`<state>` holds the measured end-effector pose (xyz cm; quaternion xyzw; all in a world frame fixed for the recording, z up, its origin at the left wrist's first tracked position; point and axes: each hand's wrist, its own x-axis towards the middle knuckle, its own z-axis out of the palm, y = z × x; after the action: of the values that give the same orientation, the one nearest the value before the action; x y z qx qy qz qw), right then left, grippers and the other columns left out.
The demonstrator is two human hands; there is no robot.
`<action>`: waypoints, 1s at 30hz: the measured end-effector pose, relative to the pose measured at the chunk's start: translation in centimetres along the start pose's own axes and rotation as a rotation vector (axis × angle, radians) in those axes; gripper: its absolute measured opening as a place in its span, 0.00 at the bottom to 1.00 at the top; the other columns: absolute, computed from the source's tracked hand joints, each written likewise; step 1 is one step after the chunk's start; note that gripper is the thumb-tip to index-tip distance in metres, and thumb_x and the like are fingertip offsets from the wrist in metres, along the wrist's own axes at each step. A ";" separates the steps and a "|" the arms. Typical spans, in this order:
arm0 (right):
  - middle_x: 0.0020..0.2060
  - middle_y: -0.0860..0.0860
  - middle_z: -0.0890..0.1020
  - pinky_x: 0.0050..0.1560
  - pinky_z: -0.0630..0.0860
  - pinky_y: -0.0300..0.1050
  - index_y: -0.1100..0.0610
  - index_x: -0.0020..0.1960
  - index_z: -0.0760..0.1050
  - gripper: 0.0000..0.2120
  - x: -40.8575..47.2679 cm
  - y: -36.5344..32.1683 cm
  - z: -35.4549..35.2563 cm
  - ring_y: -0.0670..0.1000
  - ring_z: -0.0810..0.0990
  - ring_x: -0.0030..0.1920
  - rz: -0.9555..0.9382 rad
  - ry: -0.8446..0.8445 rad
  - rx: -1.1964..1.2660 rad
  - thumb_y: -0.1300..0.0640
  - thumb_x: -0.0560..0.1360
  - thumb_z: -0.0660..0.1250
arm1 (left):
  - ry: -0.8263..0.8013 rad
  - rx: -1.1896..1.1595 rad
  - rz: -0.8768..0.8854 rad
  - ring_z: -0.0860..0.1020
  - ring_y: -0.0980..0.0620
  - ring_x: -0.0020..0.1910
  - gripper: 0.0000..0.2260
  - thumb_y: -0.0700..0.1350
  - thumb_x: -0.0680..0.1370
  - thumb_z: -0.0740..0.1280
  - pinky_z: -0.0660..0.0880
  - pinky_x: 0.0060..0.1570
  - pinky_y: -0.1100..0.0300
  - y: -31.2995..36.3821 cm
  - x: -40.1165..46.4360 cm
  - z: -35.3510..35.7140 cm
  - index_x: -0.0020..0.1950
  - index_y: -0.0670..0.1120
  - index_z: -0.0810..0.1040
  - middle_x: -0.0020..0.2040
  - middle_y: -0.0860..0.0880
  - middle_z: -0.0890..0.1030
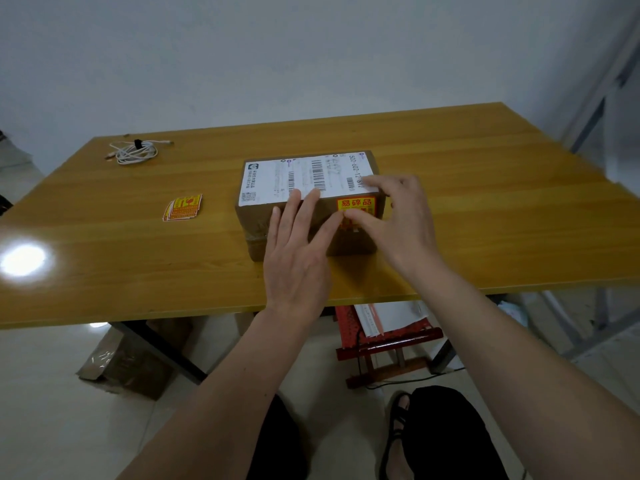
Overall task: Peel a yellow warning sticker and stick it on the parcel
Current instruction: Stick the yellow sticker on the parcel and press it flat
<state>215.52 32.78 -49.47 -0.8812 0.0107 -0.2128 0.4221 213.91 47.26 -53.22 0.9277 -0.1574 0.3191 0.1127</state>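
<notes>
The yellow warning sticker lies flat on the parcel under my right hand, nearer than my left hand; both hands spread, clamping nothing.

The tabletop is smooth yellow wood, shiny where the light hits it. My parcel is dull brown cardboard with a white paper label. The yellow sticker looks smooth and a bit glossy.
</notes>
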 end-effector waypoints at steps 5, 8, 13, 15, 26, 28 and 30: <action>0.53 0.48 0.74 0.52 0.73 0.41 0.51 0.58 0.79 0.17 1.6 0.3 -1.1 0.50 0.74 0.55 0.024 -0.018 0.059 0.53 0.69 0.74 | 0.005 0.003 0.019 0.61 0.41 0.74 0.24 0.35 0.71 0.63 0.55 0.73 0.44 -0.1 0.0 -0.1 0.66 0.50 0.73 0.72 0.43 0.68; 0.50 0.47 0.73 0.48 0.73 0.36 0.52 0.56 0.80 0.13 2.0 0.5 -1.9 0.46 0.75 0.50 0.024 -0.077 0.145 0.57 0.71 0.71 | 0.028 -0.029 -0.020 0.64 0.44 0.73 0.24 0.38 0.70 0.68 0.53 0.73 0.47 0.0 0.2 -0.1 0.66 0.48 0.71 0.70 0.45 0.71; 0.51 0.48 0.71 0.46 0.71 0.32 0.52 0.57 0.79 0.12 2.0 0.9 -2.5 0.45 0.73 0.50 -0.004 -0.166 0.173 0.57 0.73 0.69 | 0.067 -0.002 -0.099 0.73 0.43 0.62 0.30 0.59 0.73 0.66 0.56 0.71 0.45 0.5 2.0 -0.2 0.69 0.44 0.67 0.59 0.43 0.77; 0.52 0.49 0.70 0.50 0.74 0.37 0.52 0.60 0.77 0.17 1.9 1.0 -1.9 0.47 0.73 0.52 -0.043 -0.161 0.114 0.54 0.71 0.71 | 0.047 0.012 -0.133 0.72 0.40 0.60 0.29 0.62 0.73 0.65 0.62 0.69 0.41 0.5 2.9 0.0 0.68 0.46 0.71 0.57 0.42 0.76; 0.54 0.47 0.67 0.56 0.74 0.36 0.52 0.66 0.72 0.28 1.5 2.4 -1.4 0.47 0.70 0.56 -0.181 -0.191 0.001 0.66 0.68 0.73 | 0.050 -0.041 -0.108 0.72 0.41 0.58 0.28 0.57 0.64 0.76 0.70 0.57 0.48 -0.8 3.8 0.5 0.61 0.50 0.77 0.57 0.42 0.77; 0.57 0.50 0.67 0.58 0.75 0.43 0.51 0.67 0.69 0.29 1.3 2.1 -1.2 0.49 0.71 0.58 -0.168 -0.201 -0.056 0.64 0.69 0.73 | 0.042 -0.048 -0.105 0.72 0.41 0.59 0.29 0.56 0.64 0.76 0.69 0.58 0.48 -0.8 3.8 0.5 0.62 0.50 0.76 0.58 0.42 0.76; 0.61 0.53 0.67 0.58 0.76 0.46 0.51 0.69 0.66 0.31 1.3 1.7 -0.7 0.52 0.71 0.59 -0.153 -0.192 -0.103 0.60 0.69 0.74 | 0.038 -0.048 -0.109 0.72 0.40 0.60 0.29 0.57 0.64 0.76 0.69 0.58 0.47 -0.9 3.8 0.4 0.62 0.50 0.76 0.59 0.42 0.76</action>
<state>216.65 30.89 -49.87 -0.9162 -0.0862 -0.1584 0.3579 217.25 47.09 -51.28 0.9257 -0.1121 0.3261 0.1552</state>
